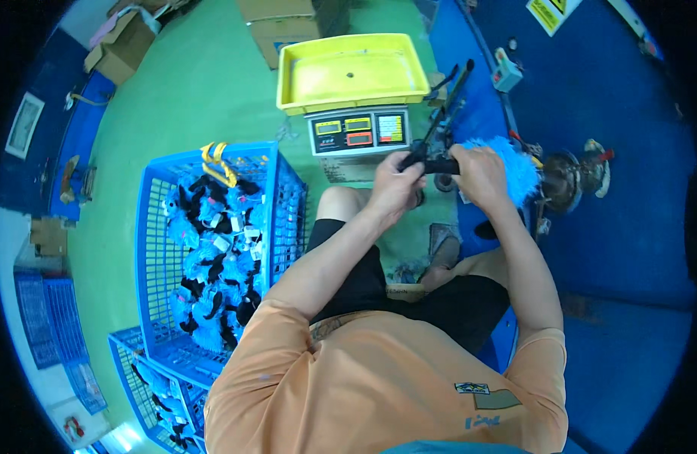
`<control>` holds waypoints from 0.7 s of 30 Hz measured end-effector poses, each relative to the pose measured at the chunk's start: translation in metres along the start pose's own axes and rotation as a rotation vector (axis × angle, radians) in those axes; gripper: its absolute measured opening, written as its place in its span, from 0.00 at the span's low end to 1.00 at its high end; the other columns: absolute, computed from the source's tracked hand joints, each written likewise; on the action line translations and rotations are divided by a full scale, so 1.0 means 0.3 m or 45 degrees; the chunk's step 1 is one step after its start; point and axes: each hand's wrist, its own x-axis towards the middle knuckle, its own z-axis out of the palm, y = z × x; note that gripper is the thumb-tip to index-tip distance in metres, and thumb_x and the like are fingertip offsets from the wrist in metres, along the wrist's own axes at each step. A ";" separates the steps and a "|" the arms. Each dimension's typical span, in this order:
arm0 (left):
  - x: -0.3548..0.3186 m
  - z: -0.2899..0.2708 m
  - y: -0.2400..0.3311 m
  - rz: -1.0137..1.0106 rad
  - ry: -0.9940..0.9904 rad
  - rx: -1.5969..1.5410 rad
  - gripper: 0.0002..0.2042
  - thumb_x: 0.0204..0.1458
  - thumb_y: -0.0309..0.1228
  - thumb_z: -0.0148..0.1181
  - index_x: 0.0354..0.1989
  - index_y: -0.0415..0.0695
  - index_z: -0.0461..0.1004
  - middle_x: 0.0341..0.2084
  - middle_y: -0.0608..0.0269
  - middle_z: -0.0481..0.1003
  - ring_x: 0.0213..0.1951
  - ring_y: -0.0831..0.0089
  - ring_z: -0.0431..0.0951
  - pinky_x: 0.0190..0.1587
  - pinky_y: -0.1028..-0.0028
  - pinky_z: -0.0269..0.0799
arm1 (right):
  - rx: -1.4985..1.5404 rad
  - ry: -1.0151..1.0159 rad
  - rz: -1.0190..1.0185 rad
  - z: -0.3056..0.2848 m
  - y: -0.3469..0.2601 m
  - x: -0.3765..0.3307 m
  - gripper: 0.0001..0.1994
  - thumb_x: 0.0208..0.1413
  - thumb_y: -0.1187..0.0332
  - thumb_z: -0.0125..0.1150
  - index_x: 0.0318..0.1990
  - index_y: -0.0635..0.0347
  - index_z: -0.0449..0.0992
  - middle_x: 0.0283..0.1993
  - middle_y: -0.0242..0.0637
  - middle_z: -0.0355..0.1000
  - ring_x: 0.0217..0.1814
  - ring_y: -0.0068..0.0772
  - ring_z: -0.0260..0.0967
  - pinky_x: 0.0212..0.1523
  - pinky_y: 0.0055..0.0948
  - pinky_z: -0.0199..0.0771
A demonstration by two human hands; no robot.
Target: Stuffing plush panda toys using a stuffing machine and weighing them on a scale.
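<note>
A fluffy blue plush toy (519,175) is held at the round metal fitting (563,181) on the blue machine wall to my right. My right hand (481,178) wraps round its near side, fingers closed. A black limb (441,166) of the toy stretches leftward out of that grip. My left hand (396,188) pinches the limb's far end between thumb and fingers. Just above my left hand a thin dark rod (448,106) slants up to the right; I cannot tell whether it touches the hand. Where the toy meets the fitting is partly hidden by its fur.
Ahead stands a scale (358,130) bearing a yellow tray (348,76). At my left a blue crate (153,272) holds several blue-and-black plush toys, with a yellow hook-like piece (219,165) at its far rim. Another crate (125,363) sits lower left. Cardboard boxes (284,34) stand farther off.
</note>
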 end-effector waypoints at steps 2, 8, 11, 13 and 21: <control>-0.018 -0.008 -0.002 0.039 0.020 0.014 0.13 0.60 0.21 0.57 0.52 0.35 0.69 0.30 0.58 0.77 0.27 0.76 0.76 0.30 0.83 0.74 | 0.025 0.080 -0.048 0.033 0.027 -0.009 0.15 0.40 0.70 0.72 0.34 0.54 0.71 0.30 0.37 0.77 0.38 0.43 0.75 0.45 0.40 0.71; -0.019 -0.069 -0.014 -0.179 -0.093 -0.027 0.10 0.61 0.23 0.56 0.49 0.32 0.70 0.37 0.52 0.80 0.35 0.72 0.83 0.35 0.79 0.81 | 0.076 0.199 -0.136 0.010 0.060 -0.023 0.11 0.42 0.71 0.68 0.34 0.53 0.73 0.32 0.36 0.76 0.40 0.42 0.74 0.47 0.39 0.69; -0.007 -0.014 -0.029 -0.184 -0.139 -0.019 0.09 0.62 0.23 0.56 0.48 0.33 0.70 0.37 0.52 0.80 0.35 0.71 0.83 0.36 0.80 0.81 | 0.060 0.243 -0.151 0.020 0.122 -0.041 0.11 0.42 0.71 0.67 0.34 0.53 0.73 0.32 0.35 0.75 0.40 0.42 0.73 0.47 0.39 0.69; -0.004 0.020 -0.038 -0.180 -0.160 -0.009 0.09 0.62 0.23 0.55 0.48 0.33 0.70 0.36 0.52 0.80 0.35 0.71 0.83 0.36 0.80 0.81 | 0.062 0.285 -0.185 0.037 0.166 -0.053 0.11 0.41 0.72 0.67 0.34 0.53 0.72 0.32 0.35 0.75 0.41 0.41 0.73 0.47 0.39 0.69; 0.007 0.074 -0.049 -0.126 -0.253 0.138 0.09 0.63 0.24 0.55 0.48 0.34 0.69 0.37 0.50 0.80 0.34 0.71 0.83 0.36 0.79 0.81 | -0.003 0.141 -0.096 0.038 0.241 -0.087 0.11 0.41 0.72 0.68 0.33 0.53 0.72 0.32 0.33 0.75 0.40 0.41 0.72 0.48 0.37 0.69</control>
